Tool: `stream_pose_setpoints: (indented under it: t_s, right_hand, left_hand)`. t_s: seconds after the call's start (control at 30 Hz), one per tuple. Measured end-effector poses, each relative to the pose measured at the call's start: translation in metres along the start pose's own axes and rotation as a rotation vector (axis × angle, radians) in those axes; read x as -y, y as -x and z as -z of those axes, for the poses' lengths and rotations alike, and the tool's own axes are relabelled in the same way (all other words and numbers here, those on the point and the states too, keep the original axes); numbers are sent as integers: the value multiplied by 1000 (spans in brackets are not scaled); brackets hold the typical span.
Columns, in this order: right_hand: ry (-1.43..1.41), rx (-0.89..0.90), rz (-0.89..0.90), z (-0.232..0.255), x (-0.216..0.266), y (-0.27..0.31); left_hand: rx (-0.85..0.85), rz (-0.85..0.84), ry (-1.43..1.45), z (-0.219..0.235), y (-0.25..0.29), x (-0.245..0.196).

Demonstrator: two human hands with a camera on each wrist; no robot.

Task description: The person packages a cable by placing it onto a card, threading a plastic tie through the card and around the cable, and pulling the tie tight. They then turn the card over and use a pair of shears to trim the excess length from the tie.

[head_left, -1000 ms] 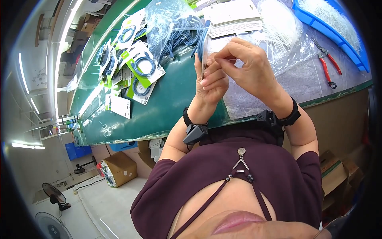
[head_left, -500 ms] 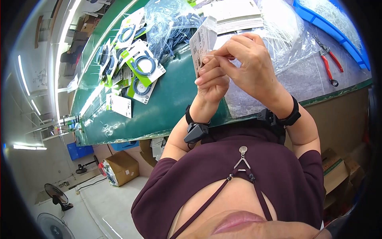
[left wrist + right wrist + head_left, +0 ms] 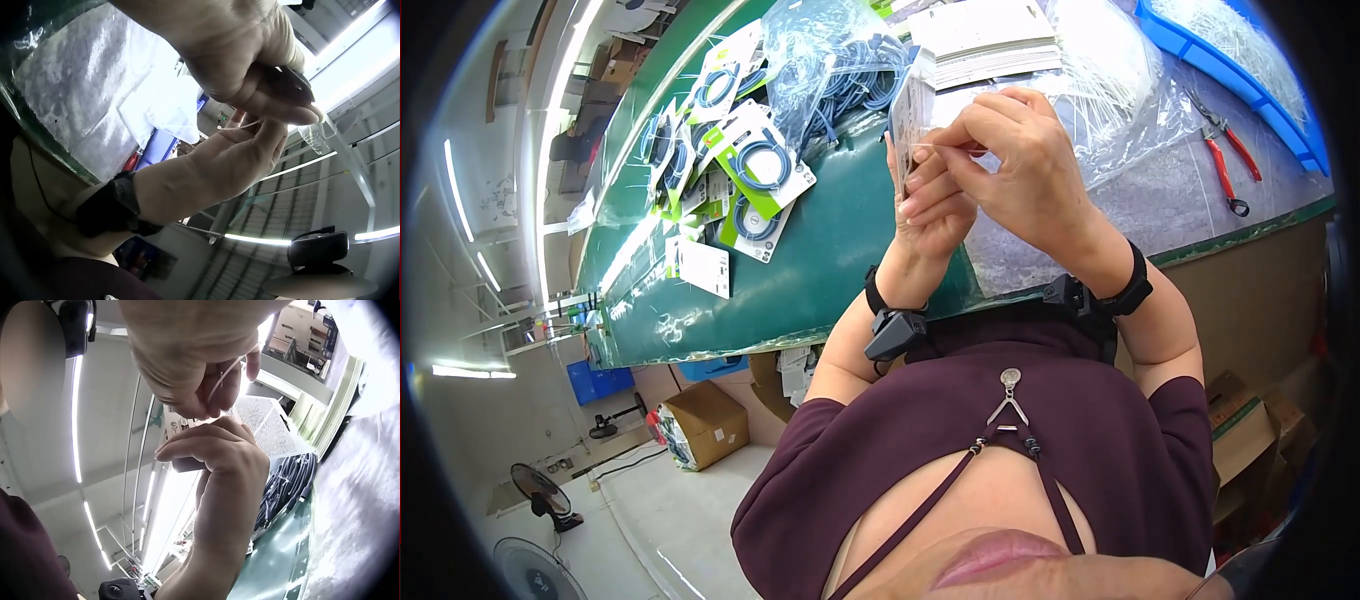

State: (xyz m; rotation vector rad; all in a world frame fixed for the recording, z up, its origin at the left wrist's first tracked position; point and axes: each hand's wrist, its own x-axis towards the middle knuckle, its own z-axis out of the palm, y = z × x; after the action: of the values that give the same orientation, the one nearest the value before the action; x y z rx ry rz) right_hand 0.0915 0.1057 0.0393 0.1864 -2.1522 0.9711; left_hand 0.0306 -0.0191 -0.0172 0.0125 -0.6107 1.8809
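Note:
In the head view the left hand (image 3: 936, 208) grips a printed card (image 3: 912, 110) held upright, nearly edge-on to the camera. Close against its fingertips, the right hand (image 3: 1025, 165) pinches a thin white tie between thumb and forefinger. The right wrist view shows the white tie (image 3: 222, 380) curving from the right hand (image 3: 194, 356), and the card's printed face (image 3: 265, 425) beyond the left hand (image 3: 219, 456). In the left wrist view the left hand (image 3: 231, 50) is above the right hand (image 3: 219, 165). Where the tie meets the card is hidden by fingers.
Carded blue cables (image 3: 762, 165) lie at the left, beside a clear bag (image 3: 815, 45) of loose cables. Behind the hands are stacked white cards (image 3: 990, 45) and white ties (image 3: 1105, 60). Red-handled pliers (image 3: 1220, 170) and a blue tray (image 3: 1250, 80) are at the right.
The card has turned, swinging from edge-on to showing its face and back to nearly edge-on. The right hand has shifted slightly, still pinching the tie.

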Motion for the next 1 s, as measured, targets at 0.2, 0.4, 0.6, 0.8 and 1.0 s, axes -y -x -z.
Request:
stream_pose_setpoints:
  t_s: [0.2,0.4,0.6,0.8,1.0]
  right_hand:
    - [-90,18,-30,-1,-2,-1]
    - [-319,39,-165,0,-15,12]
    - [-639,-88,-490,-2,-34,35]
    - [-610,-7,-408,14,-46,46]
    - [188,-109,170,47,-41,34]
  left_hand:
    - [-104,-132,-388,5,8,-4]
    - [-250,-128,-890,-13,3,-10]
    - [-401,-91,-1264,-23,-1,-1]
    - [-515,-184,-1321,-24,-3,9]
    - [-527,-413,-1490,-17,-6,17]
